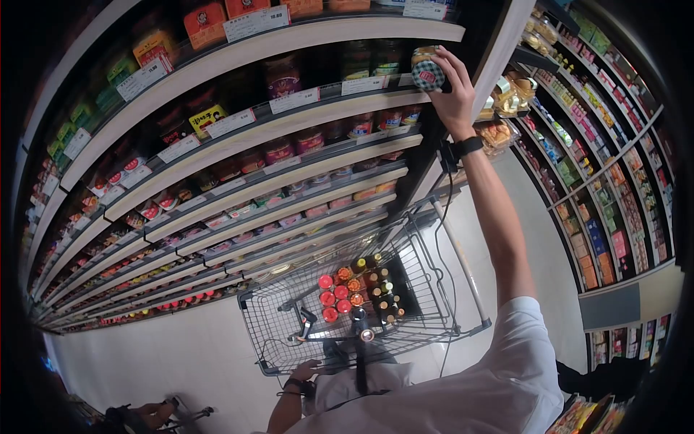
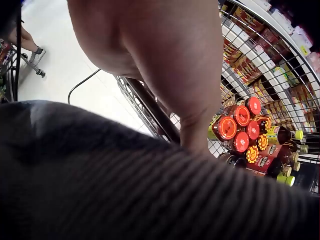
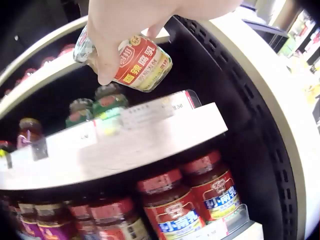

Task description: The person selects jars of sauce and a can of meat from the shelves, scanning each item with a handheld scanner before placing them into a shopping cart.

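Glass jar [image 3: 142, 62]: tilted, green-and-white checkered lid, red label with yellow and white print, pale contents. Location: above front edge of shelf [image 3: 120, 132], pinched in right hand [image 1: 454, 90]. Left hand [image 1: 306, 369] well apart, beside cart [image 1: 271, 318]; grip cannot be told.

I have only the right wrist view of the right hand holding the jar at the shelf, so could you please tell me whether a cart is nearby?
Observer: Yes, the shopping cart is below the shelf, with red-lidded jars inside.
Operator: Thank you. Is anything beside it on the person's side?
Observer: The left hand is at its near edge; I can't tell whether it grips.
Operator: Understood. Is anyone else about?
Observer: Yes, another person's leg shows at the left wrist view's upper left.
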Demonstrator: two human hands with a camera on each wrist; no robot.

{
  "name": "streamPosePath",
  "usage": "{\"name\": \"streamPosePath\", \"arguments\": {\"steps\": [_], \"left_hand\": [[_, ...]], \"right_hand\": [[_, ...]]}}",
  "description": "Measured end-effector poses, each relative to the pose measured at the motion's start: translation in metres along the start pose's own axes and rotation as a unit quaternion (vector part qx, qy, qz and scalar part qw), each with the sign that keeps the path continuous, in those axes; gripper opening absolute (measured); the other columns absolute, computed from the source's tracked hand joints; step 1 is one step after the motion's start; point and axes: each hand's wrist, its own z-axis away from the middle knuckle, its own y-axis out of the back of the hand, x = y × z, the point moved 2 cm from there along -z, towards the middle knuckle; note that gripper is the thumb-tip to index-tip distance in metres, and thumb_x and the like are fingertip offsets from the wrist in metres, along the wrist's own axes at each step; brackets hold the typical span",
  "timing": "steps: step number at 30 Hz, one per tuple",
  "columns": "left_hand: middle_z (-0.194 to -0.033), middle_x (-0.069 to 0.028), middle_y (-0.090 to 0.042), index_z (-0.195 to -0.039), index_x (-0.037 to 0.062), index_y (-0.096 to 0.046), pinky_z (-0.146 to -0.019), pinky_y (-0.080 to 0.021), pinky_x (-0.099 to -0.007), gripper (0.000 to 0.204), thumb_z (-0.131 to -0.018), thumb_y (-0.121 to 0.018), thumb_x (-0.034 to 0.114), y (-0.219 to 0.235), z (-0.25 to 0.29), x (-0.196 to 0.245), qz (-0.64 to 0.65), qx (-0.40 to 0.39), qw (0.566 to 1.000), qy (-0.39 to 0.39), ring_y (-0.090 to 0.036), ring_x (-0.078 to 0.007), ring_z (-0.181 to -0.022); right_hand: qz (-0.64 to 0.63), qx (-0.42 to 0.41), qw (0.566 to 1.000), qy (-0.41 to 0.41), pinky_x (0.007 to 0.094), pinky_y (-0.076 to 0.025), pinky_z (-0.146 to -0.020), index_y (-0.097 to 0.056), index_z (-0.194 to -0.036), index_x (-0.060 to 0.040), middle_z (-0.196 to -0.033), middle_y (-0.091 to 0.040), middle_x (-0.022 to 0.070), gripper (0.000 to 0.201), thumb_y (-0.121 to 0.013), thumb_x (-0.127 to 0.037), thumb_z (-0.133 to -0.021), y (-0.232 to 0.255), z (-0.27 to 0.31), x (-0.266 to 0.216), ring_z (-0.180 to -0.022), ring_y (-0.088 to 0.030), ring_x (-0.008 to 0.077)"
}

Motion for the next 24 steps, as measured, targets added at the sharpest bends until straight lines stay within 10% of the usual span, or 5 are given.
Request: {"name": "streamPosePath", "arguments": {"steps": [7,12,17,24], "left_hand": [[-0.115,-0.0098,-0.07,-0.124,0.0048,-0.066,-0.095,-0.051,-0.036,0.044,-0.089,-0.076,0.029,0.04,-0.002,0.058,0.088,0.123,0.977,-0.149,-0.065,-0.0202,-0.109],[-0.116,-0.0072,-0.069,-0.126,0.0044,-0.061,-0.093,-0.051,-0.0325,0.044,-0.087,-0.077,0.016,0.083,0.075,0.271,0.114,0.116,0.915,-0.37,-0.065,-0.0178,-0.107],[-0.141,-0.0102,-0.056,-0.143,0.0072,-0.045,-0.097,-0.05,-0.0342,0.087,-0.067,-0.089,0.011,0.091,0.178,0.391,0.117,0.066,0.838,-0.528,-0.062,-0.0231,-0.118],[-0.158,-0.0131,-0.038,-0.148,0.0108,-0.038,-0.111,-0.042,-0.0408,0.106,-0.056,-0.092,0.008,0.075,0.237,0.387,0.013,0.053,0.808,-0.586,-0.043,-0.0313,-0.141]], "right_hand": [[-0.12,0.089,0.988,-0.048,0.0396,-0.05,-0.1,-0.054,-0.127,-0.0022,-0.128,-0.054,0.0141,0.079,-0.096,-0.019,-0.063,0.089,0.04,-0.136,-0.117,-0.061,0.029],[-0.297,0.128,0.852,-0.411,0.0342,-0.047,-0.099,-0.053,-0.128,0.003,-0.118,-0.061,0.0093,0.082,-0.078,-0.056,-0.077,0.123,0.138,-0.247,-0.111,-0.061,0.0189],[-0.289,0.082,0.761,-0.575,0.029,-0.047,-0.095,-0.054,-0.129,0.0019,-0.114,-0.064,0.0087,0.056,-0.077,-0.025,-0.086,0.135,0.191,-0.35,-0.106,-0.061,0.015],[-0.285,-0.031,0.74,-0.608,0.0243,-0.055,-0.08,-0.056,-0.118,-0.001,-0.11,-0.064,0.0092,0.039,-0.077,-0.011,-0.086,0.158,0.214,-0.422,-0.096,-0.065,0.0115]]}}
